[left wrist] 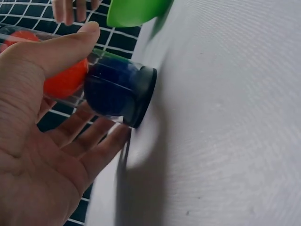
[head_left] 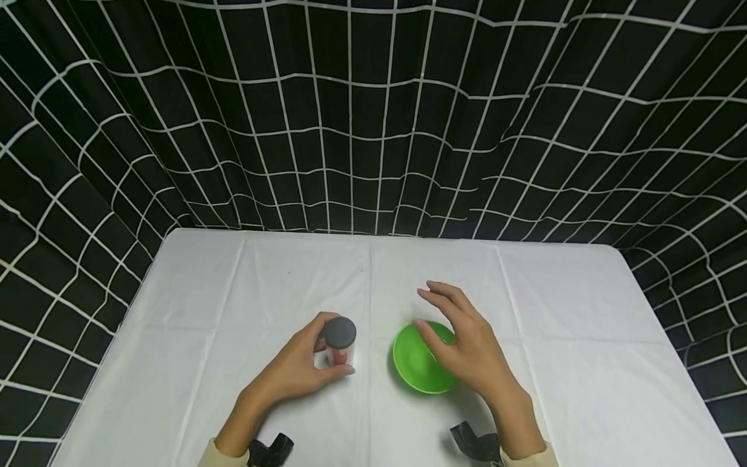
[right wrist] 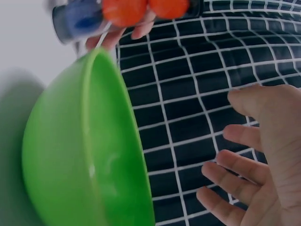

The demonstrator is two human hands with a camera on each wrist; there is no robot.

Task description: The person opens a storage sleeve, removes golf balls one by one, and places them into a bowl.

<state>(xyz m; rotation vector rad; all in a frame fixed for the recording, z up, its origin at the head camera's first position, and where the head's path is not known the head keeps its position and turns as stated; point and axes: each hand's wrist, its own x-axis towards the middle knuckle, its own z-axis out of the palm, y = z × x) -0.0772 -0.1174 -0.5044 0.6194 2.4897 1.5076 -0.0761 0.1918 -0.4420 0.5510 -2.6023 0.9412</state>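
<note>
Head view: left hand curled round the tube, right hand loosely spread over the bowl, holding nothing.

The tube is upright beside the bowl, on or just above the table. Its see-through wall looks stiff, smooth and perhaps slippery; probably light, though the 2 orange balls and 1 blue ball may shift. Mid-wall, below the lid, seems the safest hold.
</note>
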